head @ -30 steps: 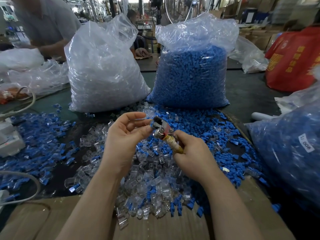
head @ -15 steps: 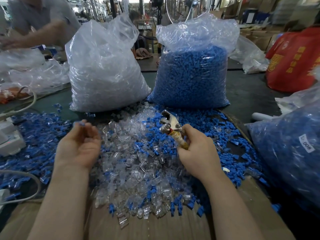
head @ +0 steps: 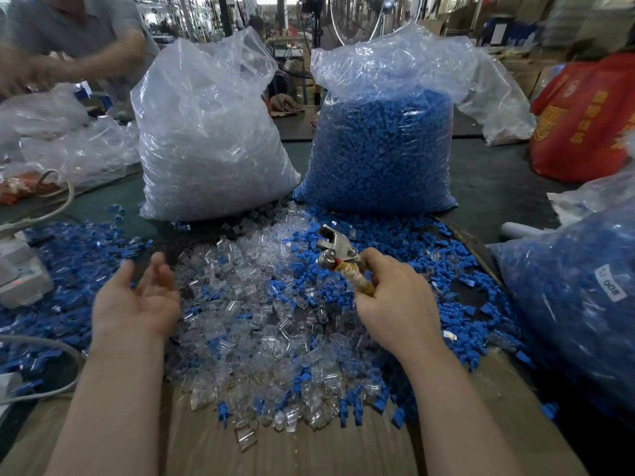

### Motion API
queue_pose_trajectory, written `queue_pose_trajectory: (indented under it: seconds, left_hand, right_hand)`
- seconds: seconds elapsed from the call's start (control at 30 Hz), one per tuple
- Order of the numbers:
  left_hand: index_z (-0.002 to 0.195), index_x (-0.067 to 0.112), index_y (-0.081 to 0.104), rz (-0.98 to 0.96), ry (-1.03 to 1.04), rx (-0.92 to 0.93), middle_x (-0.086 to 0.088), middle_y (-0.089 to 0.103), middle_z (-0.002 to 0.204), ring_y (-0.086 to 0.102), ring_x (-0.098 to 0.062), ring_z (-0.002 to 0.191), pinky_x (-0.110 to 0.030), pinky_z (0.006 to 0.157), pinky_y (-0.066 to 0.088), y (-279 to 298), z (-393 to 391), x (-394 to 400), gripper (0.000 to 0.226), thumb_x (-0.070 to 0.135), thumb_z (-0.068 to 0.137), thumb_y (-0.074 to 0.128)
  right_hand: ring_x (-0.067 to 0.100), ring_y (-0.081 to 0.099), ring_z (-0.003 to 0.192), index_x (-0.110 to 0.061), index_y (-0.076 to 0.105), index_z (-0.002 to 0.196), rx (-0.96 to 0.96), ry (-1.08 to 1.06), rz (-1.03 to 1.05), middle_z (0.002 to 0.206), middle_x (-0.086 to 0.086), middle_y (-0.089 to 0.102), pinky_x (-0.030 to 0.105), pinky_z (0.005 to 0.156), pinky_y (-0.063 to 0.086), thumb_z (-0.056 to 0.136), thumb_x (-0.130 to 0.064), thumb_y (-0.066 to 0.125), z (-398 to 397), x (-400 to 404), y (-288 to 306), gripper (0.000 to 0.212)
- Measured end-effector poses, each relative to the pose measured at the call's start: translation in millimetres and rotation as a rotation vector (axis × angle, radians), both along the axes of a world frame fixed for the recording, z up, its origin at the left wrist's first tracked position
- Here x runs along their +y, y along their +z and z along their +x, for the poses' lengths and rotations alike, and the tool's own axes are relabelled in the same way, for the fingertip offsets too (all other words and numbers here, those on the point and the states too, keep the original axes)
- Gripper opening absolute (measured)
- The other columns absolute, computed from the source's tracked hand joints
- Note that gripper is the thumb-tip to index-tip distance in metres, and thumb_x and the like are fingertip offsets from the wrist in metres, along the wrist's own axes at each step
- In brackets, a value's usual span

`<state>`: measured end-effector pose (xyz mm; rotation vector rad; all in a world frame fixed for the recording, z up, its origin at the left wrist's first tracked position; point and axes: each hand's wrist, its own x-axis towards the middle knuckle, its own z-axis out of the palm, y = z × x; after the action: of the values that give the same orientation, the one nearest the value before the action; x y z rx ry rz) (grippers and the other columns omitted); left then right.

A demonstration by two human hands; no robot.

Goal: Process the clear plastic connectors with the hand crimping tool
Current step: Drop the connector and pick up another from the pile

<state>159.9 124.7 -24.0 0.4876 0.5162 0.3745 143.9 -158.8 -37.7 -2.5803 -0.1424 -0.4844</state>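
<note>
The right hand grips the yellow-taped handle of the crimping tool, metal head raised over the heap of clear connectors; the left hand hovers palm-up, fingers loose, empty, beside scattered blue caps

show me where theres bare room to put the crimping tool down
Bare cardboard lies at the near edge, between the forearms, below the heap of clear connectors. Dark tabletop is free right of the blue-filled bag. The middle is crowded with loose parts.
</note>
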Motion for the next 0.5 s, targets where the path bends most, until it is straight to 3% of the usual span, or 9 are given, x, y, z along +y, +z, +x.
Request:
queue_pose_trajectory:
  seconds: [0.03, 0.1, 0.17, 0.27, 0.37, 0.5]
  left_hand:
    - [0.105, 0.016, 0.061, 0.146, -0.061, 0.046, 0.003, 0.07, 0.094, 0.066, -0.002, 0.064, -0.015, 0.06, 0.054, 3.8, -0.7, -6.5, 0.012, 0.024, 0.098, 0.058]
    - [0.096, 0.018, 0.067, 0.666, -0.267, 0.119, 0.005, 0.071, 0.077, 0.062, -0.003, 0.062, -0.019, 0.059, 0.052, 11.7, -3.4, -26.8, 0.007, 0.023, 0.092, 0.066]
    - [0.091, 0.023, 0.069, 1.163, -0.435, 0.101, 0.008, 0.073, 0.076, 0.063, 0.0, 0.064, -0.016, 0.058, 0.049, 15.4, -7.5, -53.2, 0.002, 0.022, 0.089, 0.068]
    - [0.083, 0.03, 0.066, 1.711, -0.546, 0.115, 0.011, 0.068, 0.078, 0.063, 0.001, 0.067, -0.013, 0.06, 0.051, 3.6, -8.5, -84.1, 0.013, 0.019, 0.089, 0.068]
    - [0.088, 0.032, 0.067, 2.011, -0.544, 0.211, 0.015, 0.063, 0.089, 0.06, 0.0, 0.078, -0.019, 0.071, 0.05, -5.6, -5.9, -97.3, 0.011, 0.021, 0.093, 0.065]
    - [0.086, 0.03, 0.065, 2.13, -0.562, 0.221, 0.009, 0.059, 0.1, 0.058, -0.011, 0.094, -0.027, 0.086, 0.049, -6.6, -6.3, -97.1, 0.017, 0.015, 0.093, 0.061]
  right_hand:
    - [0.015, 0.045, 0.064, -0.031, 0.044, 0.088, 0.006, -0.003, 0.017, 0.069, -0.007, 0.05, 0.029, 0.05, 0.019, 0.082, -0.023, 0.056, 0.2, 0.1, -0.2, 0.016]
    - [0.01, 0.045, 0.061, -0.033, 0.044, 0.089, 0.029, -0.013, 0.052, 0.068, -0.008, 0.05, 0.028, 0.048, 0.021, 0.084, -0.024, 0.056, 0.3, 0.8, -0.4, 0.016]
    - [0.007, 0.044, 0.059, -0.035, 0.043, 0.089, 0.053, -0.024, 0.084, 0.066, -0.009, 0.05, 0.027, 0.047, 0.022, 0.085, -0.025, 0.057, 0.3, 1.1, -1.0, 0.017]
    - [0.009, 0.045, 0.057, -0.033, 0.044, 0.086, 0.074, -0.017, 0.106, 0.065, -0.008, 0.051, 0.028, 0.047, 0.023, 0.086, -0.025, 0.057, -0.3, 0.8, -2.4, 0.015]
    - [0.009, 0.045, 0.056, -0.032, 0.046, 0.086, 0.077, -0.012, 0.107, 0.064, -0.008, 0.051, 0.027, 0.046, 0.023, 0.089, -0.027, 0.057, -0.1, 1.4, -2.3, 0.013]
    - [0.008, 0.045, 0.056, -0.033, 0.045, 0.086, 0.08, -0.014, 0.1, 0.064, -0.008, 0.05, 0.028, 0.046, 0.024, 0.089, -0.028, 0.057, 0.4, 2.6, -2.3, 0.013]
